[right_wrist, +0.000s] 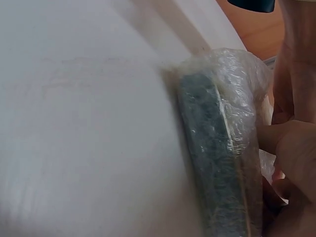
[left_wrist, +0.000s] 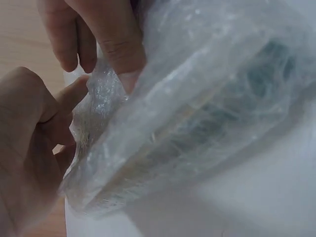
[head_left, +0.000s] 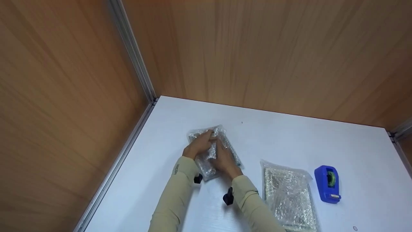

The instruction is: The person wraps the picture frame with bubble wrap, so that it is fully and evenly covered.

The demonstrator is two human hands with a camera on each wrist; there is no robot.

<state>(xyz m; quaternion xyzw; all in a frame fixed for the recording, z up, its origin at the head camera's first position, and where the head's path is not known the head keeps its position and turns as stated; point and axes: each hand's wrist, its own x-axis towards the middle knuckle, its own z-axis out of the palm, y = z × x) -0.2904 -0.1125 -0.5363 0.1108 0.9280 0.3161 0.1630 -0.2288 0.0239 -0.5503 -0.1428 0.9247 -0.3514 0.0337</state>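
In the head view, a flat bubble-wrapped package (head_left: pixel 206 170) lies on the white table with both hands on it. My left hand (head_left: pixel 200 144) grips the wrap near the package's far end. Close by, my right hand (head_left: pixel 224 160) holds the wrap on the right side, thumb and fingers bent against it. The left wrist view shows the clear bubble wrap (left_wrist: pixel 197 98) bunched between fingers of both hands. Through the wrap in the right wrist view, a dark greenish block edge with a thin pale line (right_wrist: pixel 207 133) shows. What the package contains is hidden.
A second bubble-wrapped package (head_left: pixel 289 193) lies to the right of the right forearm. Beyond it stands a blue tape dispenser (head_left: pixel 326 185) with a green roll. Wood-grain panels (head_left: pixel 257 58) close off the table's back and left sides.
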